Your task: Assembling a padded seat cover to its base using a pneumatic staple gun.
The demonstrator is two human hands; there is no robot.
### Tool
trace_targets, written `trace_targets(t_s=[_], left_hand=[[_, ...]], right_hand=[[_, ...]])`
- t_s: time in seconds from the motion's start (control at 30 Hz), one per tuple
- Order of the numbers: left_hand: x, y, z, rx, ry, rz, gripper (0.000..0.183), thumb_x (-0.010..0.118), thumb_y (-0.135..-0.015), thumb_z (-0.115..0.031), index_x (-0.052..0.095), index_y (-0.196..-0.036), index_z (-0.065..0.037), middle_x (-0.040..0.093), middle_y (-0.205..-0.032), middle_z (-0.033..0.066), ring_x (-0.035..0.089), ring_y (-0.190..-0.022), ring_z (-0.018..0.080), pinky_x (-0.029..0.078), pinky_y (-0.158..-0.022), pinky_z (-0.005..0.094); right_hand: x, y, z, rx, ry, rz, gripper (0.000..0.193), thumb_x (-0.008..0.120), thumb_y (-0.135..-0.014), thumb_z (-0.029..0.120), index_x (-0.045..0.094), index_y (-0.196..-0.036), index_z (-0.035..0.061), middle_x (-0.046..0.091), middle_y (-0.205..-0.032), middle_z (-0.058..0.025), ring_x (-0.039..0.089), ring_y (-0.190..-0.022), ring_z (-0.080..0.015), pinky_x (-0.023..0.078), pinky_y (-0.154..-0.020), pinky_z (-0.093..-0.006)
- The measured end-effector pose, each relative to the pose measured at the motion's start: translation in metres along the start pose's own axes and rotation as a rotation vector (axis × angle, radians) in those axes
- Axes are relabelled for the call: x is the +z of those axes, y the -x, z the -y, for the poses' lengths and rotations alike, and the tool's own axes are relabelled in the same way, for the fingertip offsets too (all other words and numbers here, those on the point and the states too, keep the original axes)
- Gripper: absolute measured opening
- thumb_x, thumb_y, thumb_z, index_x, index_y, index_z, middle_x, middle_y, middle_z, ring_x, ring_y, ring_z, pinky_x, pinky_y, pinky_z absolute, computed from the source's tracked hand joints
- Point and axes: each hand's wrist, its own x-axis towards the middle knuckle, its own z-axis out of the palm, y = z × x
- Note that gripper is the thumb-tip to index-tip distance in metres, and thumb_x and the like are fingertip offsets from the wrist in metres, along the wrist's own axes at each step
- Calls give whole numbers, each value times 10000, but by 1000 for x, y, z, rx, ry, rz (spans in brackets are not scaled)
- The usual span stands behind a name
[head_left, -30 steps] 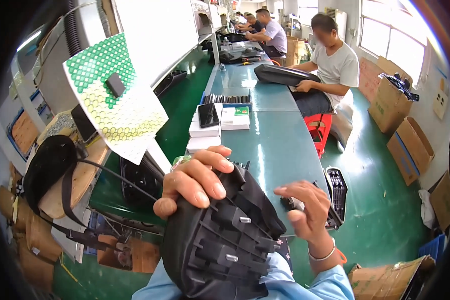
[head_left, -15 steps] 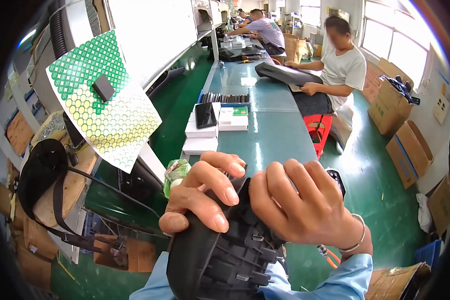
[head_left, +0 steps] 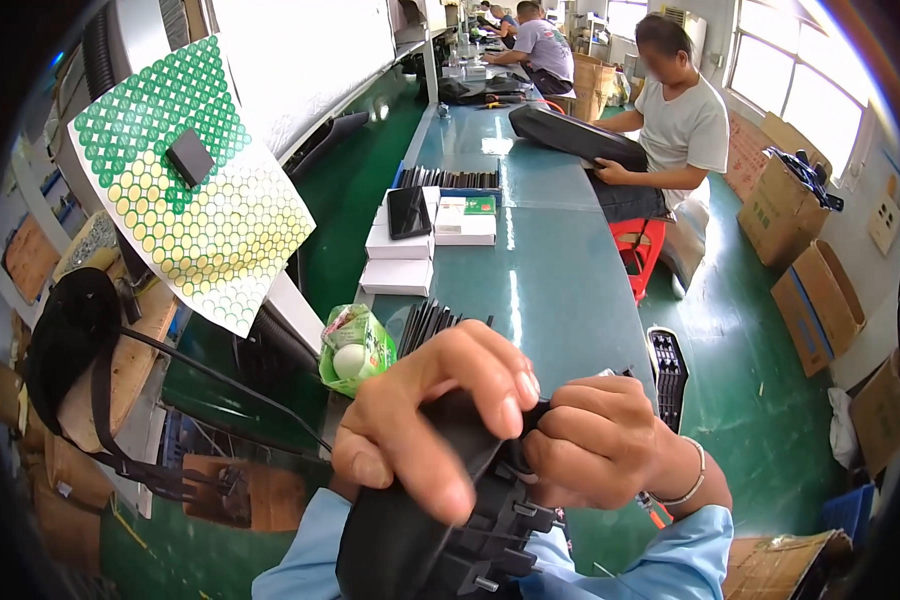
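A black padded seat (head_left: 390, 550) with a smooth cover and a ribbed plastic underside is tilted in front of my body, low in the view. Metal studs (head_left: 486, 583) stick out of its underside. My left hand (head_left: 420, 410) is bent over the seat's top, its fingertips pressed at the cover's edge and one finger, slightly blurred, lying along the smooth side. Close beside it, my right hand (head_left: 595, 440) is closed on the black cover edge at the seat's far end. What lies inside the right fingers is hidden.
Ahead on the green bench (head_left: 555, 250) are thin dark strips (head_left: 430, 325), a green container (head_left: 355, 350), white boxes with a phone (head_left: 408, 212), and a blue tray (head_left: 450, 182). A patterned sheet (head_left: 195, 190) hangs left. A co-worker (head_left: 680, 120) holds another black seat (head_left: 575, 138).
Both hands have moved lower with the seat, which is tilted differently. My left hand has shifted its fingers toward the right hand. The dark strips behind the hands now show.
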Motion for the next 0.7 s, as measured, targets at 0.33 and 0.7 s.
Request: trace_targets(t_s=[0.33, 0.7], left_hand=[[-2, 0, 21, -308, 324, -40, 491, 561, -714, -410, 549, -963, 13, 555, -909, 158, 496, -940, 280, 344, -922, 384], [9, 6, 21, -359, 455, -184, 561, 586, -689, -409, 472, -1044, 10, 512, -980, 166, 485, -973, 253, 330, -934, 351]], right_hand=[[-9, 8, 17, 42, 553, 7, 120, 611, -642, 98, 541, -741, 98, 457, -684, 0, 433, -536, -103, 269, -432, -224], [-10, -5, 8, -209, 579, 56, 222, 595, -601, -1, 502, -795, 55, 500, -716, -95, 502, -533, -161, 392, -432, -243]])
